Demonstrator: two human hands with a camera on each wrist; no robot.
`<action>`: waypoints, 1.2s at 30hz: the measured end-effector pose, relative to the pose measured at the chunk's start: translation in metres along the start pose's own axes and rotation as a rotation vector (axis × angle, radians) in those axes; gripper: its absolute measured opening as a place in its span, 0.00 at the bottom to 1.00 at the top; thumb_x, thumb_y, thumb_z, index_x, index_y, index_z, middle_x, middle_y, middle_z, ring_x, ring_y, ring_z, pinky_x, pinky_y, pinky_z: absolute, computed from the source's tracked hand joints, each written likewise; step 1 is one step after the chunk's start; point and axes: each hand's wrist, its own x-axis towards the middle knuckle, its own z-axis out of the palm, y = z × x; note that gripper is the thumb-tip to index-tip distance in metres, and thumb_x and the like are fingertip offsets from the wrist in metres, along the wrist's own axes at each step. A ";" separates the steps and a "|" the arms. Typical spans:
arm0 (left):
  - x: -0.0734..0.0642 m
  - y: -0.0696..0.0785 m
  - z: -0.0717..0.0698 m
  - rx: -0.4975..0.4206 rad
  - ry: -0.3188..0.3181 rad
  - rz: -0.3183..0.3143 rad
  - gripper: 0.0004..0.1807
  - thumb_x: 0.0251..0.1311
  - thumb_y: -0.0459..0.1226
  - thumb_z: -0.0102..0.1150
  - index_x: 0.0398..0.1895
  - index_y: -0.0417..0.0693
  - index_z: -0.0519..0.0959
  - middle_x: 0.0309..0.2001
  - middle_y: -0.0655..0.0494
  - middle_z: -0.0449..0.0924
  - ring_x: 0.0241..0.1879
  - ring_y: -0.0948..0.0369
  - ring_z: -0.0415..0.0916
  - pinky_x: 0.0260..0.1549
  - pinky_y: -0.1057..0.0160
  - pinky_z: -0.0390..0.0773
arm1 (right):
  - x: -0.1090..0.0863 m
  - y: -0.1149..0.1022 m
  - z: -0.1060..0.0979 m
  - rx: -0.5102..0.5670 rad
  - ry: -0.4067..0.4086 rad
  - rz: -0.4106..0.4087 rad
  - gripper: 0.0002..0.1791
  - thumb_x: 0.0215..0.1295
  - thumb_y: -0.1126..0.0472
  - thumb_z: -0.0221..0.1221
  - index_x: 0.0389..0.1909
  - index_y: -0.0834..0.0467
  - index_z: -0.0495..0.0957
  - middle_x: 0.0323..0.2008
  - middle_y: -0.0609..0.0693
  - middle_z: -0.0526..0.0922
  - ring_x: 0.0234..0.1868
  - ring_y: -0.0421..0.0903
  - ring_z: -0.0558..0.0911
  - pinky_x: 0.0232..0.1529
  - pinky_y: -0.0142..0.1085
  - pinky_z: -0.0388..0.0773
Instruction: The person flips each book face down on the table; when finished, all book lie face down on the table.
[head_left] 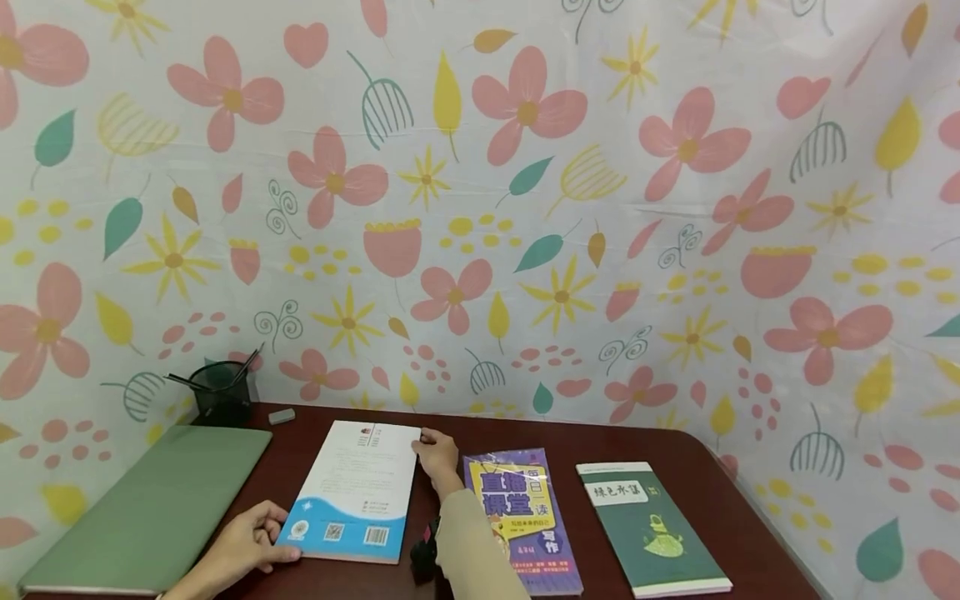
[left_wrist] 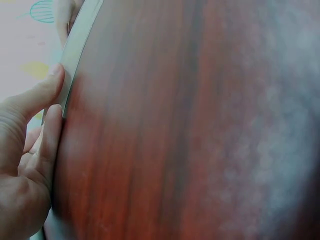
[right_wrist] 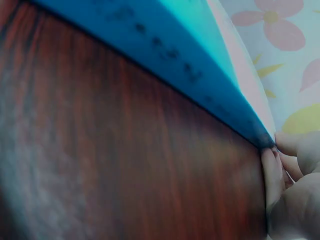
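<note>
A white book with a blue wave band along its bottom [head_left: 356, 492] lies back cover up on the table, two square codes and a barcode near its lower edge. At its lower left corner my left hand [head_left: 243, 542] pinches the edge between thumb and fingers; the left wrist view shows the thumb [left_wrist: 47, 90] against the book's pale page edge [left_wrist: 82, 37]. My right hand [head_left: 438, 457] pinches the upper right corner. In the right wrist view the blue spine [right_wrist: 165, 55] runs to those fingertips [right_wrist: 272, 165].
A green folder or large book [head_left: 157, 508] lies to the left. Behind it stand a black mesh pen cup [head_left: 222, 396] and a small grey eraser-like block [head_left: 282, 416]. On the right are a purple-and-yellow book [head_left: 558, 550] and a green book [head_left: 637, 521]. A patterned curtain [head_left: 480, 208] hangs behind.
</note>
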 end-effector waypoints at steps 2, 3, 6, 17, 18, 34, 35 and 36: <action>0.000 0.000 0.001 0.007 0.007 0.013 0.30 0.49 0.41 0.74 0.47 0.30 0.71 0.28 0.55 0.70 0.19 0.68 0.68 0.22 0.63 0.81 | 0.001 -0.001 0.001 -0.016 0.009 -0.005 0.19 0.63 0.63 0.62 0.55 0.62 0.80 0.43 0.54 0.84 0.41 0.46 0.82 0.38 0.36 0.83; 0.000 0.001 0.001 0.011 0.009 0.016 0.30 0.49 0.42 0.74 0.46 0.31 0.71 0.27 0.55 0.70 0.19 0.69 0.67 0.21 0.63 0.81 | 0.002 -0.001 0.001 -0.022 0.012 -0.003 0.18 0.63 0.63 0.62 0.54 0.62 0.81 0.42 0.54 0.84 0.39 0.45 0.81 0.37 0.35 0.82; 0.001 0.002 0.002 0.018 0.017 0.022 0.29 0.48 0.41 0.75 0.45 0.31 0.71 0.27 0.55 0.70 0.19 0.69 0.67 0.20 0.64 0.80 | 0.004 0.000 0.003 -0.028 0.022 0.010 0.18 0.63 0.63 0.61 0.54 0.62 0.81 0.41 0.53 0.84 0.38 0.43 0.80 0.37 0.34 0.81; 0.001 0.010 0.015 0.113 0.091 0.002 0.28 0.45 0.43 0.76 0.41 0.35 0.72 0.27 0.54 0.69 0.18 0.66 0.66 0.17 0.64 0.77 | 0.003 -0.002 0.002 -0.102 0.093 0.037 0.13 0.63 0.60 0.63 0.48 0.56 0.85 0.41 0.53 0.87 0.37 0.45 0.82 0.32 0.35 0.79; 0.001 0.011 0.014 0.117 0.086 0.001 0.28 0.46 0.42 0.76 0.41 0.35 0.72 0.27 0.54 0.69 0.19 0.66 0.66 0.18 0.64 0.77 | 0.003 -0.003 0.002 -0.100 0.090 0.031 0.13 0.63 0.60 0.63 0.48 0.56 0.85 0.41 0.53 0.87 0.37 0.45 0.82 0.33 0.35 0.79; 0.014 0.072 -0.010 0.124 -0.131 0.099 0.32 0.61 0.39 0.64 0.58 0.22 0.65 0.33 0.49 0.78 0.25 0.60 0.76 0.25 0.61 0.83 | 0.028 -0.026 -0.064 0.250 -0.363 0.175 0.22 0.73 0.65 0.51 0.66 0.63 0.69 0.64 0.63 0.73 0.63 0.59 0.75 0.60 0.44 0.79; 0.016 0.078 -0.005 0.125 -0.124 0.125 0.31 0.61 0.39 0.64 0.58 0.23 0.66 0.34 0.49 0.78 0.26 0.60 0.76 0.25 0.61 0.83 | 0.028 -0.029 -0.072 0.241 -0.377 0.159 0.23 0.73 0.65 0.50 0.67 0.63 0.68 0.64 0.64 0.73 0.64 0.60 0.75 0.60 0.44 0.79; 0.019 0.084 0.001 0.129 -0.119 0.151 0.31 0.61 0.39 0.64 0.59 0.24 0.67 0.34 0.48 0.78 0.26 0.59 0.77 0.26 0.61 0.84 | 0.029 -0.031 -0.080 0.229 -0.394 0.144 0.23 0.74 0.65 0.49 0.68 0.63 0.68 0.64 0.63 0.73 0.64 0.59 0.75 0.61 0.44 0.78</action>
